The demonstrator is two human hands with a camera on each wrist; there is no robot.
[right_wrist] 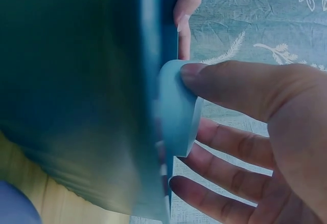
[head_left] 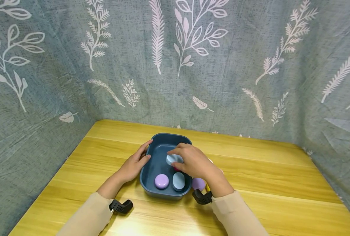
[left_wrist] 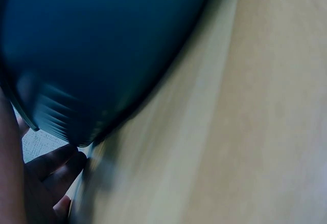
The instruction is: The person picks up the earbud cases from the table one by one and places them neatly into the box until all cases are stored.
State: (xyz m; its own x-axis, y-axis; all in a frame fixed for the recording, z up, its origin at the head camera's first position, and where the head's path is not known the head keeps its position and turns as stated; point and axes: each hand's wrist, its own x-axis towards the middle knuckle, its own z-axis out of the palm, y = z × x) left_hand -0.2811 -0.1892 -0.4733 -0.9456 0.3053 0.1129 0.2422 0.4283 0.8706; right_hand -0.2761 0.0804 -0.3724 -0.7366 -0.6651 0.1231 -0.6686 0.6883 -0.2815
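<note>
A dark blue bin [head_left: 163, 136] stands on the wooden table [head_left: 266, 177]. My left hand [head_left: 146, 150] lies against its left wall, fingers stretched along the rim. Over the inside of the bin, my right hand [head_left: 178, 154] pinches a pale blue oval piece [head_left: 172, 159]. The right wrist view shows this piece [right_wrist: 176, 106] under my thumb [right_wrist: 230, 88], close to the bin wall [right_wrist: 76, 91]. A purple round piece [head_left: 161, 181] and another pale blue oval [head_left: 178, 181] lie in the bin's near end. A bit of pink shows under my right hand.
Another purple piece [head_left: 198, 183] lies on the table just right of the bin, by my right wrist. Leaf-patterned grey cloth [head_left: 192, 65] walls the table at the back and both sides. The left wrist view shows the bin's outer wall [left_wrist: 102, 45] and bare tabletop [left_wrist: 245, 106].
</note>
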